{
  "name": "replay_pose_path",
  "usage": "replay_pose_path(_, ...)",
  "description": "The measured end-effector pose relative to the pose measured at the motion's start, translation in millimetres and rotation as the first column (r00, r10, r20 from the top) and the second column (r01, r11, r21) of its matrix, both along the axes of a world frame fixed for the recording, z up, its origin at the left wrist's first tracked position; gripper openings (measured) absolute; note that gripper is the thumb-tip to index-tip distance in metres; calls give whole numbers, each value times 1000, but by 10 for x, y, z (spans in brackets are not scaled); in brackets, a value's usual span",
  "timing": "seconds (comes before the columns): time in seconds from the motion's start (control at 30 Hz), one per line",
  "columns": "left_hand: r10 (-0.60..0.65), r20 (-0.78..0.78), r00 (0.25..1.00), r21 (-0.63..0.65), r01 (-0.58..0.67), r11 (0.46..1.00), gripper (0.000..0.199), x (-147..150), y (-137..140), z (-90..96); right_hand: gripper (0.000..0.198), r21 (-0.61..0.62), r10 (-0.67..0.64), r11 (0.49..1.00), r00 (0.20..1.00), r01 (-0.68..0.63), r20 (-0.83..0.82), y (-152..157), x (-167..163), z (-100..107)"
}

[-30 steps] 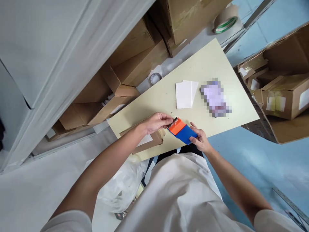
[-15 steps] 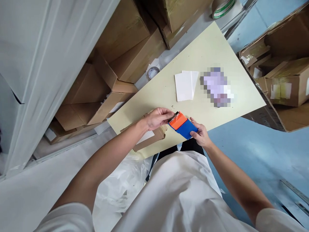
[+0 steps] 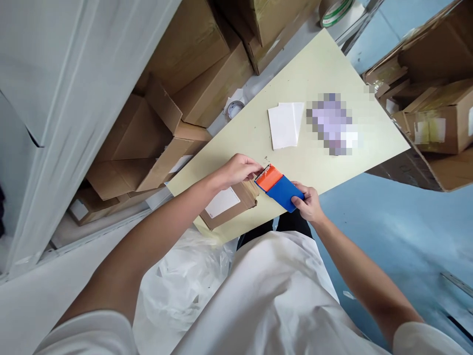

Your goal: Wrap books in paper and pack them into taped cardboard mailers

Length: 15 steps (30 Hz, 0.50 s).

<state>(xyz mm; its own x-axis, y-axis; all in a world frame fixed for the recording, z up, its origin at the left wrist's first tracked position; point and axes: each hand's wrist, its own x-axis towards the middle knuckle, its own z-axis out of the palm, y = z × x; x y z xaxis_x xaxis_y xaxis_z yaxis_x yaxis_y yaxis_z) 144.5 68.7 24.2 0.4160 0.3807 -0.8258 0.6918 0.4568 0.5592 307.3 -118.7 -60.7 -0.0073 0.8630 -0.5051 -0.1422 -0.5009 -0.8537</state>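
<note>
My right hand (image 3: 307, 201) grips a flat blue sleeve (image 3: 284, 194) by its near right corner, thumb on top. An orange piece (image 3: 270, 178) sticks out of the far left end of the sleeve. It has a row of dark coils along its edge, like a small spiral notepad. My left hand (image 3: 242, 170) is closed at that coiled edge, its fingertips together and touching or nearly touching the coils. Whether they pinch anything is hidden. Below my left hand a cardboard box (image 3: 248, 194) with a white label (image 3: 223, 202) lies on the pale table (image 3: 314, 64).
White cards (image 3: 283, 127) lie on the table beside a blurred-out purple item (image 3: 331, 123). Open cartons (image 3: 195, 103) and a tape roll (image 3: 235, 109) line the left side. A large carton (image 3: 391, 170) stands at the right. Clear plastic (image 3: 181, 281) lies below the table.
My left hand has shifted slightly left and up, uncovering more of the coiled edge and the box label. My right hand still holds the blue sleeve, now turned slightly.
</note>
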Motion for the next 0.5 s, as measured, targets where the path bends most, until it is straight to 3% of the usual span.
replay_pose_path(0.13, -232, -132, 964, 166, 252, 953, 23, 87, 121, 38, 43, 51, -105, 994, 991, 101, 78, 38, -6, 45)
replay_pose_path(0.23, -261, -183, 948, 97, 281, 955, 20, 151, 242, 11, 47, -38, -175, 984, 985, 175, 6, 122, -30, 40)
replay_pose_path(0.37, -264, -261, 929, -29, 266, 964, 22, 165, 391, -183, 50, -274, -253, 944, 938, 185, -237, 226, -74, 14)
replay_pose_path(0.5, -424, -356, 833, -96, 419, 903, 24, 88, 556, -407, 52, -447, -309, 887, 868, 116, -388, 53, -47, -86)
